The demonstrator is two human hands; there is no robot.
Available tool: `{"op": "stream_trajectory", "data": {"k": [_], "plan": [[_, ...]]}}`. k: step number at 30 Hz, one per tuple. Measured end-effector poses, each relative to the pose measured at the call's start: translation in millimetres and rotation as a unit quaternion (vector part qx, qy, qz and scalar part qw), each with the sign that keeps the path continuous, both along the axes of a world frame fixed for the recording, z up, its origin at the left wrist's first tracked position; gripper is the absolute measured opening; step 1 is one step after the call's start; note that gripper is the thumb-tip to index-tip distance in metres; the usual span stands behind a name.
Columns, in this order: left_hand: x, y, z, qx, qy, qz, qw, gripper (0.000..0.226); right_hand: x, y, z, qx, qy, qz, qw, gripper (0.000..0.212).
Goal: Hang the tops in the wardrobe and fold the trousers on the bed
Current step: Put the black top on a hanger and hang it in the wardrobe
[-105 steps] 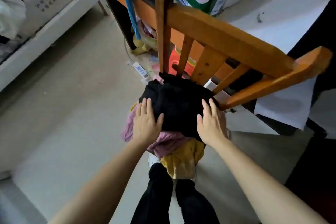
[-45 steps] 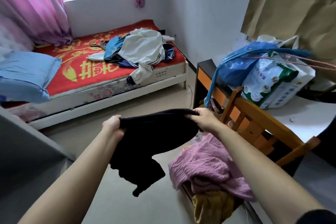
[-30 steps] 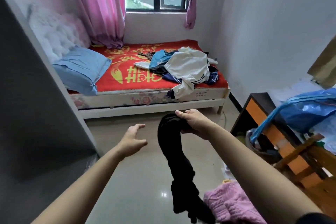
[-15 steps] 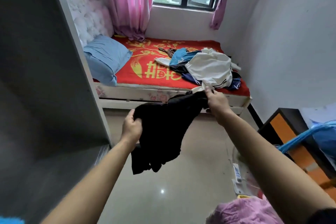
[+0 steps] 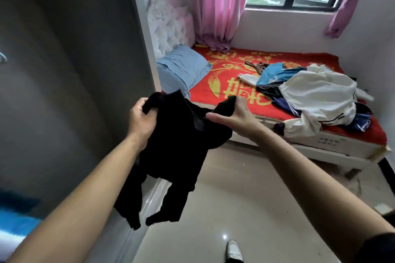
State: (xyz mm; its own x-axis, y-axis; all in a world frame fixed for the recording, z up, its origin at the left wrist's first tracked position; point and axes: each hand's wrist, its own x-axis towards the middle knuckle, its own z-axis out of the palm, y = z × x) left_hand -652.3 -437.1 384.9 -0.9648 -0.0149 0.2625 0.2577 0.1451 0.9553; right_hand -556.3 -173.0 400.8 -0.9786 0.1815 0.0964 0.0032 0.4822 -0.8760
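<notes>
A black garment (image 5: pixel 177 151) hangs in the air between my two hands, its lower ends dangling near the floor. My left hand (image 5: pixel 141 120) grips its upper left edge with curled fingers. My right hand (image 5: pixel 233 113) holds the upper right edge, thumb stretched out to the left. The grey wardrobe (image 5: pixel 64 70) fills the left side of the view, its side panel just behind the garment. The bed (image 5: pixel 333 147) with a red cover lies ahead to the right, and a heap of white and blue clothes (image 5: pixel 316 96) sits on it.
A blue pillow (image 5: pixel 181 70) lies at the head of the bed by a white padded headboard (image 5: pixel 168 28). Pink curtains (image 5: pixel 220 4) hang beside the window. Something blue and white (image 5: pixel 15 220) shows at the lower left. A white shoe (image 5: pixel 234 251) stands on the shiny floor.
I lifted the black garment off the chair pile and turned left toward the wardrobe and bed. My left hand let go, then took hold again; both hands now spread it.
</notes>
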Motion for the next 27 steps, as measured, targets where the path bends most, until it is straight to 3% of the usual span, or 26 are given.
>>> {"op": "stream_trajectory", "data": {"k": [2,4,6,10,13,16,18,21,24,27], "plan": [[-12.3,3.6,8.9,-0.002,0.022,0.011,1.000,0.017,-30.3,-8.5,-9.2,0.123,-0.001,0.071,0.990,0.092],[-26.2,3.9,17.4,-0.001,0.035,0.032,0.999,0.023,-62.7,-7.8,-19.4,0.146,0.048,0.086,0.984,0.061],[-40.6,-3.3,23.3,0.014,0.018,0.078,0.997,0.024,-93.8,-1.7,-26.8,0.105,0.067,0.033,0.992,0.034],[-67.8,-33.0,24.9,-0.009,-0.010,0.251,0.968,0.032,-153.9,15.1,-25.8,-0.005,-0.002,-0.032,0.999,0.040],[-75.6,-46.7,22.1,-0.014,-0.033,0.301,0.953,0.040,-191.1,10.5,-17.0,-0.054,-0.021,0.063,0.996,0.027],[-73.4,-51.5,24.4,0.055,-0.054,0.306,0.949,0.048,-220.7,-2.5,-2.5,-0.196,-0.105,0.173,0.959,0.024],[-68.1,-58.2,28.2,0.110,-0.083,0.334,0.932,0.041,-239.1,-12.9,0.1,-0.266,-0.149,0.205,0.930,0.028],[-56.5,-66.1,37.7,0.133,-0.140,0.286,0.939,0.015,-262.7,-37.2,-5.1,-0.249,-0.108,0.215,0.938,0.036],[-48.2,-71.8,41.3,0.033,-0.138,0.202,0.969,0.026,-269.5,-63.0,-9.4,-0.185,-0.055,0.237,0.952,0.046],[-49.0,-73.0,43.0,-0.076,-0.065,0.270,0.958,0.010,-266.2,-78.2,-14.2,-0.062,-0.048,0.324,0.943,0.088]]}}
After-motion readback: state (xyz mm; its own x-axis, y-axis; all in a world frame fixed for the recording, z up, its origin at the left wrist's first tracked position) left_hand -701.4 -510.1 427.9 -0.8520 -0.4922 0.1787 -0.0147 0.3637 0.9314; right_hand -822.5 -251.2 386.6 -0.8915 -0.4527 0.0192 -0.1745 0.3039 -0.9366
